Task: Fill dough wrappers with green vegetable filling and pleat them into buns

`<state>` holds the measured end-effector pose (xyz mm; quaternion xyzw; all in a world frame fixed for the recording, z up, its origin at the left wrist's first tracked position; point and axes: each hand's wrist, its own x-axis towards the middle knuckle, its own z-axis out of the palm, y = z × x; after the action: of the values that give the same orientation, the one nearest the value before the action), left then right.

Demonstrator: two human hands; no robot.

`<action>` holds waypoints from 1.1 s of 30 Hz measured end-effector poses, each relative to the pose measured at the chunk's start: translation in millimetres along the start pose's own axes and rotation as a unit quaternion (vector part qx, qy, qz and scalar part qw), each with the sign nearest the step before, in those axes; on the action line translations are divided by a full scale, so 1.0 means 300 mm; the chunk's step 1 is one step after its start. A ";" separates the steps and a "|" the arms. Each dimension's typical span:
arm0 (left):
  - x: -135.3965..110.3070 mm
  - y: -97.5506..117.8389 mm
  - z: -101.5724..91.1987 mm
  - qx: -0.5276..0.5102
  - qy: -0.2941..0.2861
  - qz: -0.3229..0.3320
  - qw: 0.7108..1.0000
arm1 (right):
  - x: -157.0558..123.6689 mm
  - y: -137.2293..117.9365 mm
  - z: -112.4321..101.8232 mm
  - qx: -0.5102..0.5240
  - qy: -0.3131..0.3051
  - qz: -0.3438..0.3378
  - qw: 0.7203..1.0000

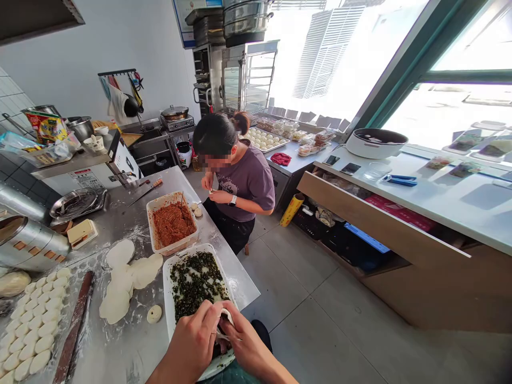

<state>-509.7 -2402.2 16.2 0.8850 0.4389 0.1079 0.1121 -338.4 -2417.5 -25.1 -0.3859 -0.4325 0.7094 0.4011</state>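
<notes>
My left hand (191, 341) and my right hand (245, 344) meet at the bottom of the view, both pinching a small white dough wrapper (226, 316) over the near end of a white tub of dark green filling (195, 282). A second tub with reddish meat filling (173, 223) stands just beyond it. Flat round wrappers (122, 282) lie on the floured steel table (120, 341) to the left. A finished bun (154, 313) sits beside the green tub.
Several small dough pieces (34, 325) and a rolling pin (74, 330) lie at the far left. A co-worker in a purple shirt (240, 181) sits across the table, folding dough. A white counter (440, 197) runs along the window on the right.
</notes>
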 end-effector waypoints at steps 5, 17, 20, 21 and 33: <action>0.006 0.000 0.002 0.028 -0.016 -0.003 0.999 | 0.000 0.005 -0.010 -0.016 -0.017 0.044 0.999; 0.007 0.001 -0.002 0.033 -0.014 0.032 0.999 | 0.009 0.017 -0.028 -0.044 -0.031 0.056 0.997; 0.008 -0.008 0.003 0.035 -0.018 0.026 0.999 | 0.015 0.001 -0.033 -0.045 -0.033 0.058 0.997; 0.009 -0.011 0.002 0.030 -0.022 0.017 0.999 | 0.015 -0.008 -0.033 -0.033 -0.033 0.066 0.997; 0.009 -0.013 0.006 0.024 -0.002 0.016 1.000 | 0.019 0.005 -0.006 0.027 -0.033 0.028 0.999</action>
<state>-510.6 -2397.8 13.5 0.8943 0.4273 0.0973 0.0902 -339.3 -2412.2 -28.3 -0.3633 -0.4155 0.7440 0.3766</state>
